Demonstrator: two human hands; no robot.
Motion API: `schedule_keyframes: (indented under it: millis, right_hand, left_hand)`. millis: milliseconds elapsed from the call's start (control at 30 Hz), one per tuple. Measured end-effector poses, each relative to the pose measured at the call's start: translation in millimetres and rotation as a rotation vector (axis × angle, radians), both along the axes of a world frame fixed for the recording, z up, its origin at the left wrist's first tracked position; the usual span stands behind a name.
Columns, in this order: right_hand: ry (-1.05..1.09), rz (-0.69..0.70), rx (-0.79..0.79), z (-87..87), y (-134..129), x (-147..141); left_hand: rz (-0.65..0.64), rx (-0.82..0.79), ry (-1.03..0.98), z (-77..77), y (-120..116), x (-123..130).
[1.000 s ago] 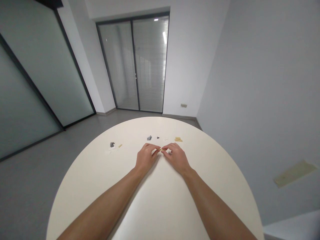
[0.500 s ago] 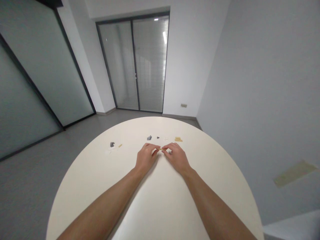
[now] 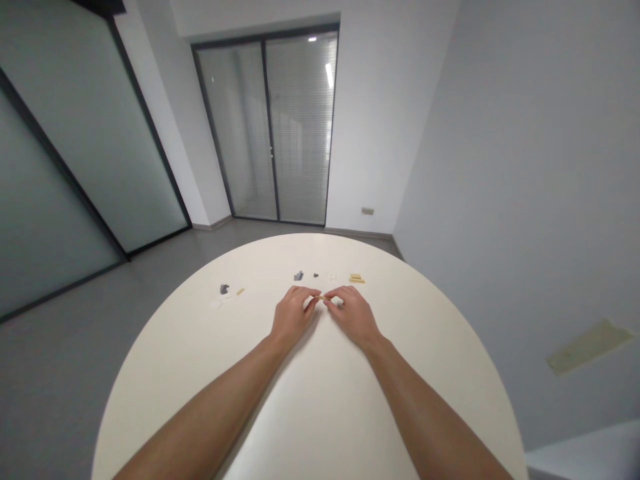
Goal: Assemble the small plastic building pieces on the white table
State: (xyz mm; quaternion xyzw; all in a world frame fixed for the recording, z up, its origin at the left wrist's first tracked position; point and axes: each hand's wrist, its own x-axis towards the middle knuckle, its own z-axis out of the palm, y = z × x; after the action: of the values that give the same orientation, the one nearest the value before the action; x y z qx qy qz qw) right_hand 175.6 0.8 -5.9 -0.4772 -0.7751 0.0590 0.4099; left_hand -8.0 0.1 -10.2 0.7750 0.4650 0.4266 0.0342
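Observation:
My left hand point(image 3: 294, 310) and my right hand point(image 3: 354, 312) meet near the middle of the white round table point(image 3: 320, 413). Between their fingertips they pinch a small, thin tan piece point(image 3: 321, 298), one hand at each end. The fingers cover most of it, so its exact kind cannot be made out. Just beyond the hands lie a grey piece point(image 3: 299, 275), a tiny dark piece point(image 3: 316, 275), some pale bits point(image 3: 333, 277) and a couple of yellowish strips point(image 3: 356, 277).
Toward the table's left are a dark grey piece point(image 3: 225, 289), a short yellowish strip point(image 3: 241, 291) and whitish scraps point(image 3: 220, 303). Past the table's far edge are a glass door point(image 3: 300, 133) and a grey floor. A wall point(image 3: 525, 167) rises on the right.
Hardly anything differs. Both hands stay in place with the tan piece between them, the fingertips shifting only very slightly.

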Motion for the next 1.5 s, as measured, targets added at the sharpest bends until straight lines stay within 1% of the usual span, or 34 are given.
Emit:
schedule_keyframes:
  millis: [267,467,767,900,1200,1500]
  right_hand:
    - [0.001,0.01,0.004,1.9,-1.1,-1.9]
    - [-0.013,0.02,-0.039,2.3,-2.0,-2.2]
    - [-0.012,0.036,-0.063,2.0,-2.3,-1.8]
    - [-0.005,0.033,-0.064,1.2,-2.0,-2.3]
    - [0.051,0.019,-0.076,0.6,-1.4,-2.0]
    - [0.047,0.04,-0.076,0.3,-0.2,-0.9]
  left_hand:
    - [-0.02,-0.013,-0.04,-2.7,2.1,0.3]
    - [-0.028,-0.034,-0.065,-1.6,0.9,0.8]
    - [-0.057,-0.062,-0.065,-0.9,0.0,1.2]
    - [-0.04,-0.082,-0.067,0.6,-1.4,1.5]
    - [-0.029,-0.111,-0.06,0.1,-2.2,1.6]
    - [-0.022,-0.152,0.011,1.8,-3.4,1.0]
